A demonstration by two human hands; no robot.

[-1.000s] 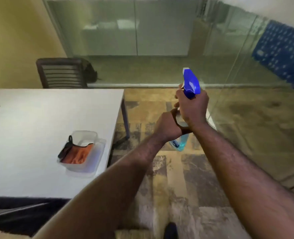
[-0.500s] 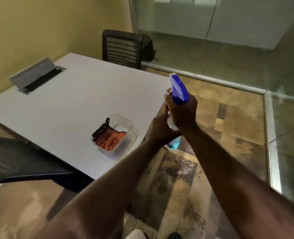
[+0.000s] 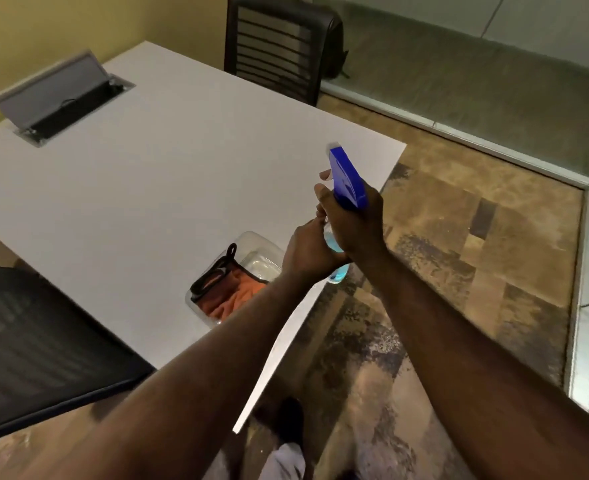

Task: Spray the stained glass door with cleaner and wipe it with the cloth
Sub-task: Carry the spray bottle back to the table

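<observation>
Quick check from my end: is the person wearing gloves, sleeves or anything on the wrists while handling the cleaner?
No. Both forearms are bare right down the frame, with no sleeve edge in view. The left hand and right hand are ungloved, and no watch, band or ring shows on either. Whatever is worn above the forearms lies outside the head view.

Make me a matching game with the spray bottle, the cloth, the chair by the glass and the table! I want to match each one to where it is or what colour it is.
Things:
1. spray bottle
2. cloth
3. chair
4. table

Clues:
A. white
B. held in both hands
C. black, at the far end of the table
D. lying in a clear tub

Pairs: 1-B, 2-D, 3-C, 4-A
</observation>
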